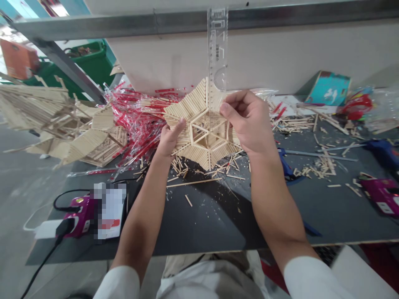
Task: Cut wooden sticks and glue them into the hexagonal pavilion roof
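Note:
A star-shaped model of thin wooden sticks (pixel 187 106) is held up over the table, its hexagonal open centre crossed by sticks. My left hand (pixel 171 139) grips its left side, thumb on the front and the other fingers mostly hidden behind. In my right hand (pixel 249 118), thumb and forefinger pinch a clear plastic ruler (pixel 218 50) near its lower part. The ruler stands upright against the model, its lower end over the hexagonal centre. The curled fingers of my right hand are close to the model's right side; whether they touch it I cannot tell.
Red-and-clear plastic wrappers (pixel 140 120) heap behind the model. A larger stick structure (pixel 90 137) stands left. Loose sticks (pixel 324 166), blue glue guns (pixel 285 164), a phone (pixel 114 211) and purple power strips (pixel 82 214) lie on the dark table (pixel 212 228). A metal bar (pixel 124 25) crosses behind.

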A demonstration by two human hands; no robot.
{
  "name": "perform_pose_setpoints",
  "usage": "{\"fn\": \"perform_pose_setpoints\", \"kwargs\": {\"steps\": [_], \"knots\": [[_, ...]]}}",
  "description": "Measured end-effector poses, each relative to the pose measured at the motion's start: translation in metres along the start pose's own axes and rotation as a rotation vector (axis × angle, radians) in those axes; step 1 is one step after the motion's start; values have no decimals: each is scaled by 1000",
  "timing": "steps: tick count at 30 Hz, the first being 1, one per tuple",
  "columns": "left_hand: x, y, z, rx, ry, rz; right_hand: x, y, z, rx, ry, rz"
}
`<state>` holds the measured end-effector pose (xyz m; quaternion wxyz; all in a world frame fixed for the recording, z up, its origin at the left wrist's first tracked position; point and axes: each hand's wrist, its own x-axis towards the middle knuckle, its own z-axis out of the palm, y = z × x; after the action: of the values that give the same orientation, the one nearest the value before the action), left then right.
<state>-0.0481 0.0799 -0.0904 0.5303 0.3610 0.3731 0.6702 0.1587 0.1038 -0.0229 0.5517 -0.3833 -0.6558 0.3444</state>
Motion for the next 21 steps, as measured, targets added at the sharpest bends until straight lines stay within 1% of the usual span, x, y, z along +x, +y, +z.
{"fn": "perform_pose_setpoints", "kwargs": {"steps": [7,14,21], "knots": [[0,0,0,17,-1,38,0,-2,-1,31,0,7],[0,0,-1,1,51,3,-1,-3,-1,32,-10,-20],[1,-2,-2,11,49,18,-1,-6,-1,15,-14,3]]}}
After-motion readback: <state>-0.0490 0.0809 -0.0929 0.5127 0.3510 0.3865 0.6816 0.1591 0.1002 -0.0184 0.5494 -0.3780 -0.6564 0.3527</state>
